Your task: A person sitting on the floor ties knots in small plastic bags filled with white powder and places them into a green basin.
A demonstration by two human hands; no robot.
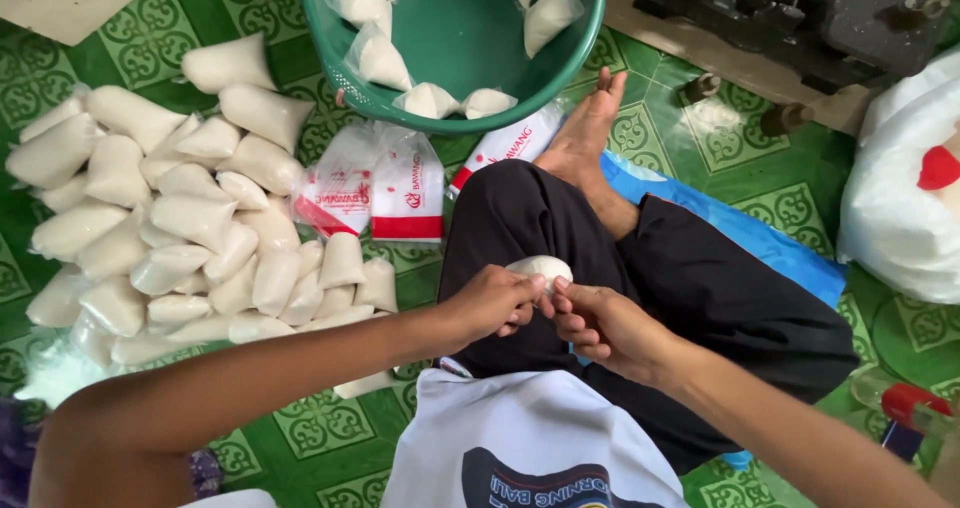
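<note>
Over the lap, the left hand [492, 303] and right hand [598, 323] meet fingertip to fingertip, both pinching one small white pouch [540, 267] that sits just above them on the black trouser leg [560, 218]. Left of the leg a pile of filled pouches [190, 223] covers the green floor [800, 193]. Beyond the foot [590, 128] stands a green basket [570, 63], its rim close; bare floor lies right of the leg.
</note>
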